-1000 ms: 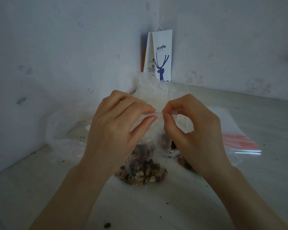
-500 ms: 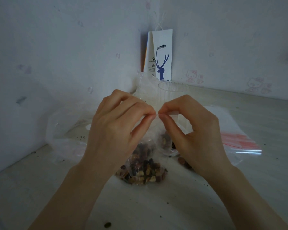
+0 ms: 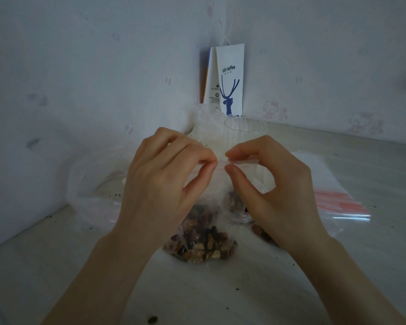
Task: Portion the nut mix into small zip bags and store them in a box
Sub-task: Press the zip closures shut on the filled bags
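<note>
Left hand (image 3: 164, 184) and right hand (image 3: 274, 191) each pinch the top seal (image 3: 240, 163) of the zip bag (image 3: 211, 207), thumbs and forefingers nearly meeting. The seal runs side to side between them; the bag hangs below onto the worktop (image 3: 220, 292). Film thin, clear, limp; nut mix (image 3: 197, 250) lumpy, settled low

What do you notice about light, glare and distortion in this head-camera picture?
Head view: dim and bluish throughout, so the nut mix in the small zip bag looks dark; head view: one bright glare streak on the stack of empty zip bags; head view: print on the paper coffee bag is legible, so focus is fair; head view: wide lens splays the forearms outward.
</note>
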